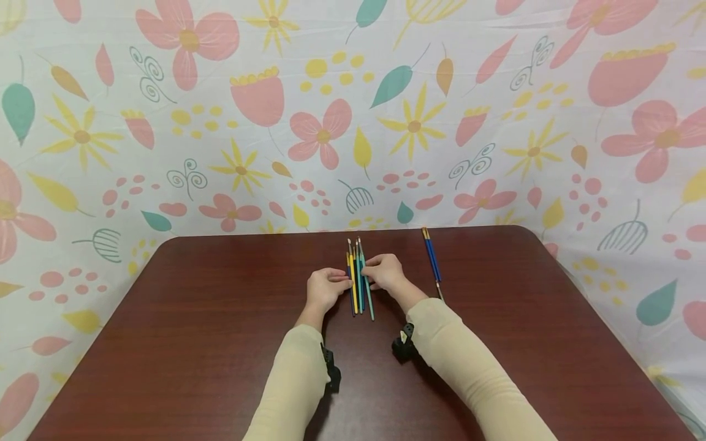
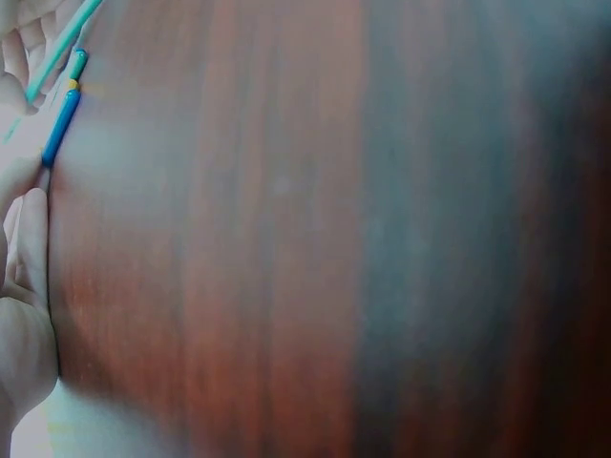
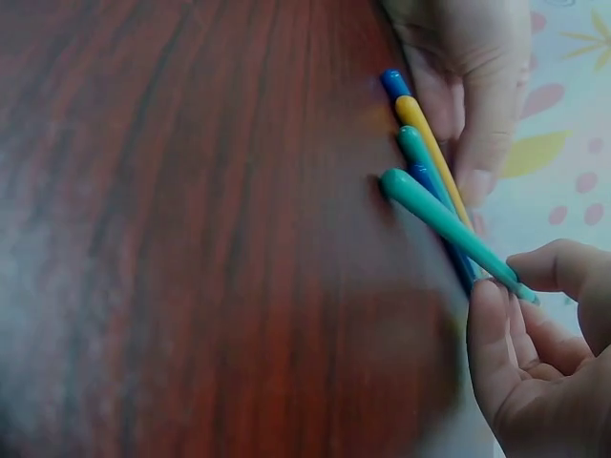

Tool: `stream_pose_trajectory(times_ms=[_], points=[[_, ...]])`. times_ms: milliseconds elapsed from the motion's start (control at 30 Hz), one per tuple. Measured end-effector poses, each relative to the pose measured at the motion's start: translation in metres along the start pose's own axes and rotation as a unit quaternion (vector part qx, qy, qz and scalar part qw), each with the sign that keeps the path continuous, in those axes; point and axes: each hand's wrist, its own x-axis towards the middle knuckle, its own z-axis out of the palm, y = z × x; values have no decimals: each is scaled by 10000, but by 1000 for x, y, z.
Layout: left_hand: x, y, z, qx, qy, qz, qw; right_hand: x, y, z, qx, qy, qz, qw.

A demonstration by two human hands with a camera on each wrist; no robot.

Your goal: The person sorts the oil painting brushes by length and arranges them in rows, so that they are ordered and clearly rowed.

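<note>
Several thin paintbrushes lie side by side mid-table, bristles toward the wall: a yellow paintbrush (image 1: 353, 288), dark blue ones and teal ones. My left hand (image 1: 324, 288) is at the left edge of this bunch, its thumb and fingertips on the outermost brushes. From the other side, my right hand (image 1: 386, 272) pinches a teal paintbrush (image 3: 434, 215) between thumb and fingers. That brush slants across a blue paintbrush (image 3: 458, 262) in the right wrist view. In the left wrist view, my left hand (image 2: 24, 324) shows at the edge, near a blue handle end (image 2: 60, 129).
Two blue paintbrushes (image 1: 432, 254) lie farther right, near the back edge, with another brush tip (image 1: 439, 291) partly hidden by my right sleeve. The dark reddish-brown table (image 1: 193, 343) has rounded back corners. A flower-patterned cloth (image 1: 413, 177) hangs behind it.
</note>
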Motion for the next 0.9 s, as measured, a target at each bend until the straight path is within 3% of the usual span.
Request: stream_pose_trajectory(times_ms=[900], points=[[-4, 1, 0, 61, 2, 120, 9999, -27, 12, -60, 446, -216, -233, 9985]])
